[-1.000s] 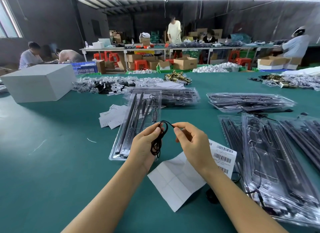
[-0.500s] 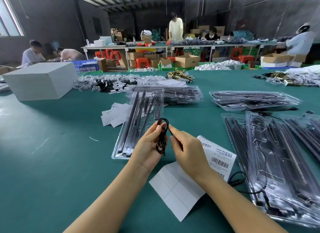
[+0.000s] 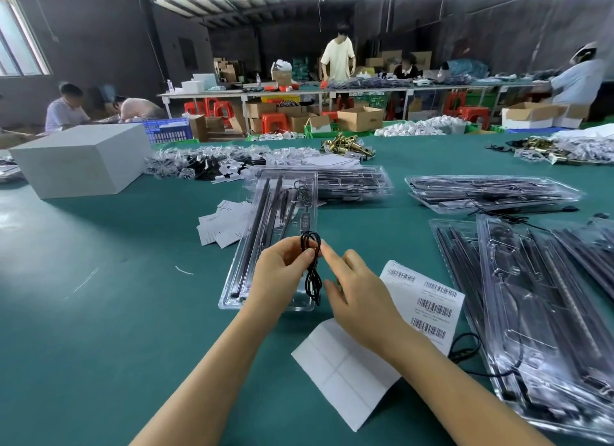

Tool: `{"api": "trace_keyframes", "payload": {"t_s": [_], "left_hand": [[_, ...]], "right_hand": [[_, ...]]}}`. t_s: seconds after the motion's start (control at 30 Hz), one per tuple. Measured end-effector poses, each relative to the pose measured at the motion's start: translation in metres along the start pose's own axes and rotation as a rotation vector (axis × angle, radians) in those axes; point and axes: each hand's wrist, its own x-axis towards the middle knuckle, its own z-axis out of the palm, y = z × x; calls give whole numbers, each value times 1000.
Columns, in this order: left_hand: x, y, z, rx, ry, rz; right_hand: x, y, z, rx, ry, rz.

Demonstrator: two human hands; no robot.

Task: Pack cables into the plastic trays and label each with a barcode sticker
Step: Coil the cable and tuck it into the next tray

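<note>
Over a green-topped packing table (image 3: 99,329), a worker's left hand (image 3: 282,276) pinches a folded bundle of thin black cable (image 3: 312,269) between thumb and fingers, its loops hanging just above the near end of an open clear plastic tray (image 3: 265,246). The right hand (image 3: 358,296) sits close beside the bundle, fingers loosely curled; whether a fingertip touches the cable cannot be told from this angle. The tray already holds long dark rods and a small controller. The risk here is plain: a slack pinch could let the loops spring apart, and a loose coil would likely not seat in the tray's recess, or would snag the rods. A sheet of barcode stickers (image 3: 432,302) lies under the right wrist, beside its bare backing paper (image 3: 342,369), and a dragging forearm could crease it. More filled trays (image 3: 531,312) crowd the right side. Beyond stand a white box (image 3: 83,160), bagged parts, cartons, red stools and other workers in a dim warehouse.
</note>
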Motion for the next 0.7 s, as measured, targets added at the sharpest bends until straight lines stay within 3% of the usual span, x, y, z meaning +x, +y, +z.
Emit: {"api": "trace_keyframes", "payload": {"t_s": [0.1,0.17,0.37,0.7], "left_hand": [[-1,-2,2,292,53,138],[0,-2,3,316,61,148],[-1,2,8,-273,116,-198],[-8,3,19,-522,107,-251]], "right_hand": [[0,-1,3,76,-75,36],[0,-3,6,97,-92,46],[-3,-9,9,128,-85,19],[-4,-10,3,111,153,39]]}}
